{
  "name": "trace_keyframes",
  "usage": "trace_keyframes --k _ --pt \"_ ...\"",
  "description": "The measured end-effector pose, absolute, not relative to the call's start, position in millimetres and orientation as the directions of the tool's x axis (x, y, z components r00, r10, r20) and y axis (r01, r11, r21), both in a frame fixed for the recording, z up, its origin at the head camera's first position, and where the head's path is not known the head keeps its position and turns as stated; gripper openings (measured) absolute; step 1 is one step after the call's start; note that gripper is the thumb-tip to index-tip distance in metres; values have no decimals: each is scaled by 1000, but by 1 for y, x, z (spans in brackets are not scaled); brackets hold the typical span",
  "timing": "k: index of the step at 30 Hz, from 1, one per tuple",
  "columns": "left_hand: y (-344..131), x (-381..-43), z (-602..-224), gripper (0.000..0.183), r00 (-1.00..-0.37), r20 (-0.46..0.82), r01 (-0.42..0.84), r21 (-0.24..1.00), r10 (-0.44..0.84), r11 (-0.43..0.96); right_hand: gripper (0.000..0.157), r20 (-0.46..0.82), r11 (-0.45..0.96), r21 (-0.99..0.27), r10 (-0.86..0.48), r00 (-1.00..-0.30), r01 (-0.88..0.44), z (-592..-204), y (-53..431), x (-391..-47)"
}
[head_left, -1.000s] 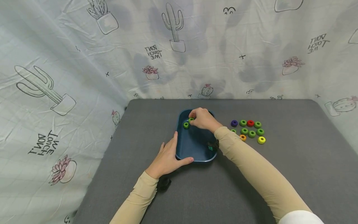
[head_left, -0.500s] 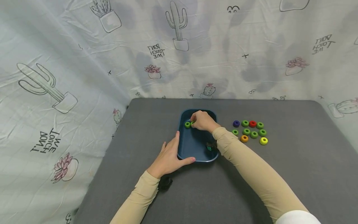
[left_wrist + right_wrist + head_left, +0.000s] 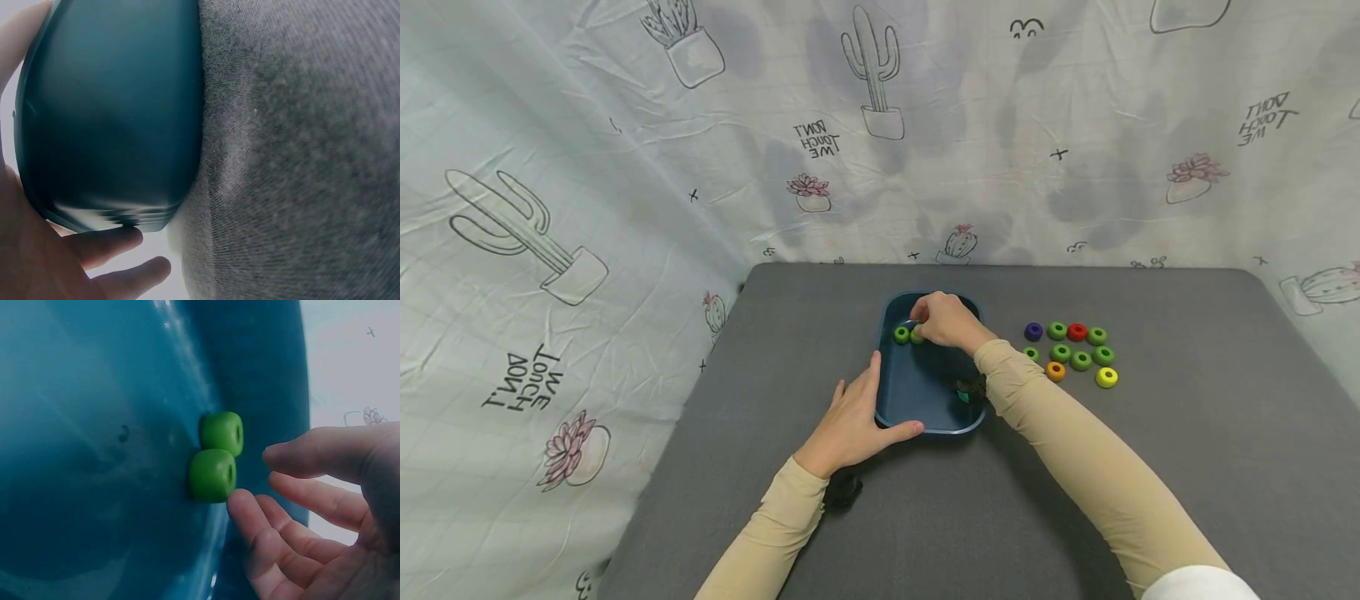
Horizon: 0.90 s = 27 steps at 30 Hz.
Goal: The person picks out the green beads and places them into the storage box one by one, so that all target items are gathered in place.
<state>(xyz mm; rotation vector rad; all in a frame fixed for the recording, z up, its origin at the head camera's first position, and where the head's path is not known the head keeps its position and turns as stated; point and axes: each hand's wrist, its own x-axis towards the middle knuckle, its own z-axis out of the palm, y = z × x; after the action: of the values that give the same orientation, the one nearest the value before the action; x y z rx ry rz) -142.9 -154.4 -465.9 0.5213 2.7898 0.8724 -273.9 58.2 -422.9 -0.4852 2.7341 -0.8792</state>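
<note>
Head: the left hand (image 3: 850, 422) hugs the blue tray (image 3: 925, 392) at its near-left corner, grip spread wide, while the right hand (image 3: 950, 321) is inside at the far end. Left wrist: a straight finger (image 3: 109, 242) meets the tray's outer wall. Right wrist: grip loose, nothing held, fingertips (image 3: 242, 506) just beside two green beads (image 3: 209, 476) sitting together in the tray!
</note>
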Motion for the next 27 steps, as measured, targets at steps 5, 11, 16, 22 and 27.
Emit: trace_keyframes --k 5,11,16,22,27 --pt "-153 -143 -465 127 -925 -59 275 576 375 770 32 -92 742 -619 -393 -915 -257 -411 64 -270" --pt "-151 -143 -464 127 -926 -62 270 581 373 768 35 -75 737 -625 -386 -919 -258 -403 73 -266" --pt "-151 -142 -464 127 -928 -63 263 585 367 767 35 -28 714 -645 -378 -925 -272 -396 81 -260" --pt "-151 -142 -464 127 -928 -60 265 585 367 767 34 30 688 -661 -374 -927 -299 -392 94 -250" --pt "-151 -143 -465 127 -927 -59 267 586 369 765 31 58 682 -663 -362 -930 -307 -387 108 -240"
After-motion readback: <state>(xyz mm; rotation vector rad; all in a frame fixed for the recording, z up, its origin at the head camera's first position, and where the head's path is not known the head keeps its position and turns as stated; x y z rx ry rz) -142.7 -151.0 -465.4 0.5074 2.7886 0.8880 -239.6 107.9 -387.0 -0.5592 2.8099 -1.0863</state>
